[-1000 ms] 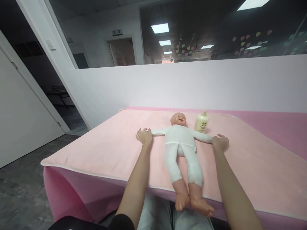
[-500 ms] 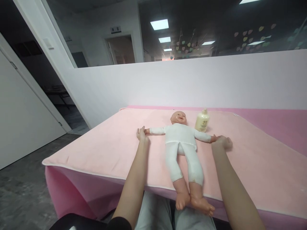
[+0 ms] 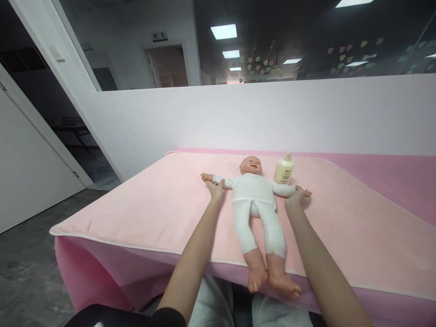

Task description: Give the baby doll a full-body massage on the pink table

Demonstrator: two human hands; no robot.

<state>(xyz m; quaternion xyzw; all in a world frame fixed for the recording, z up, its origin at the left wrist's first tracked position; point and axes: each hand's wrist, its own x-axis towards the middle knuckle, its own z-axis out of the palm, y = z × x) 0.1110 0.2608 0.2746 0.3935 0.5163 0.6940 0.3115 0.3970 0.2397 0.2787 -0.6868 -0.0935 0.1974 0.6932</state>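
A baby doll (image 3: 254,193) with a white cloth body lies face up, its arms stretched out to both sides and its bare feet toward me. My left hand (image 3: 216,187) is closed around the doll's forearm on the left, with the doll's small hand sticking out past my fingers. On the other side my right hand (image 3: 297,196) grips the doll's other forearm near the wrist. Just behind that arm stands a pale yellow pump bottle (image 3: 284,170), apart from my fingers.
The doll rests on a pink padded cloth (image 3: 146,209) with white edging, spread over a table. A white wall (image 3: 238,118) with a window above rises behind it. To the left are a doorway and a white door (image 3: 30,159).
Both my hands have moved inward along the doll's arms, from its hands to its forearms. The view has shifted slightly; the doll and bottle keep their places on the cloth.
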